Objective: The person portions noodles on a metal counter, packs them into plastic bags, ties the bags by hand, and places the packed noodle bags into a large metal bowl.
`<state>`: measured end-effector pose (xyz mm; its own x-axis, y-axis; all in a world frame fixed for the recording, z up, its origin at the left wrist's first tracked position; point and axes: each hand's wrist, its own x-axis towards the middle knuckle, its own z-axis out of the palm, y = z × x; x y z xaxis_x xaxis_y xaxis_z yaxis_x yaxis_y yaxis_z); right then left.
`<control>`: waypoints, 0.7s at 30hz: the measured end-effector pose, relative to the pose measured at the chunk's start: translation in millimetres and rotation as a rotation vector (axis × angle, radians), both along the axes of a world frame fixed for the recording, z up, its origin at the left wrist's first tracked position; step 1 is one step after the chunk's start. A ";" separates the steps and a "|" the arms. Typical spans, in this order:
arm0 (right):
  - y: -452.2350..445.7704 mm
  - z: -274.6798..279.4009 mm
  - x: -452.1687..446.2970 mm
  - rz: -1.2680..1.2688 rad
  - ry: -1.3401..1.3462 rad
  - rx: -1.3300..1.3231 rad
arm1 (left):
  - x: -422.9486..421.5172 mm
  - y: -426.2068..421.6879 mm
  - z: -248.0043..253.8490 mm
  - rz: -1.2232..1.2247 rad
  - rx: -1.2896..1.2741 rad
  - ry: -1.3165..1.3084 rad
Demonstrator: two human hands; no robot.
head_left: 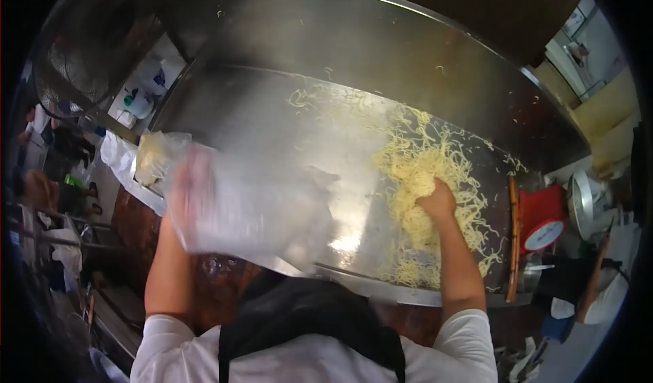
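A clear plastic bag (265,203), smeared by motion, hangs from my left hand (196,173) over the left part of the metal worktop (350,179). The fingers of that hand are blurred but wrapped on the bag. On the right side, my right hand (437,199) reaches into a heap of yellow noodles (415,172), its fingers partly sunk among the strands and closed around some of them. Loose noodles spread around the heap, up to the back wall and down to the front edge.
Right of the noodles lie a wooden stick (513,240) and a red scale (542,216). At the left end is a bag with yellowish contents (152,157). A tall metal wall (381,50) closes the back. People's arms show at far left.
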<state>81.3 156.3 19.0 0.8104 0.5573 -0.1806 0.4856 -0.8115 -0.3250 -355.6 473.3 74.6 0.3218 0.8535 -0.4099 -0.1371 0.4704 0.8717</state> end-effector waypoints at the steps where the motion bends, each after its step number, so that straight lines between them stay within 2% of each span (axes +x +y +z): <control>1: -0.6 6.0 -10.7 0.001 0.074 0.121 | 4.5 7.4 3.3 0.004 0.056 0.004; 3: -2.8 16.5 -26.5 0.011 0.221 0.367 | 15.4 28.4 5.2 -0.011 0.297 0.098; 5: 1.7 46.2 -38.0 0.029 0.403 0.550 | 28.9 59.1 1.7 -0.010 0.812 0.434; 6: 3.6 62.8 -44.4 0.033 0.497 0.646 | 22.6 82.2 -3.5 -0.090 1.140 0.474; 8: 8.0 96.0 -52.7 0.173 0.412 0.803 | 36.3 101.6 7.7 -0.238 1.308 0.361; 10: 10.7 123.0 -57.6 0.270 0.350 0.961 | 63.1 105.8 21.6 -0.369 0.963 0.074; 13: 13.3 144.2 -67.5 0.342 0.351 1.174 | 101.6 48.8 68.8 -0.498 0.977 -0.567; 14: 14.9 146.9 -69.6 0.359 0.373 1.228 | 97.5 101.2 29.5 -0.427 0.544 -0.436; 20: 24.8 168.3 -99.4 0.438 0.437 1.294 | 142.3 101.2 65.4 -0.062 -0.082 -0.494; 21: 25.6 166.2 -103.8 0.440 0.451 1.288 | 140.1 145.9 32.2 -0.028 -0.160 -0.613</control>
<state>-22.5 181.8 185.2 0.5428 0.7135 0.4431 0.2749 0.3476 -0.8964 -215.6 619.2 106.8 0.5601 0.7845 -0.2661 -0.5744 0.5993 0.5575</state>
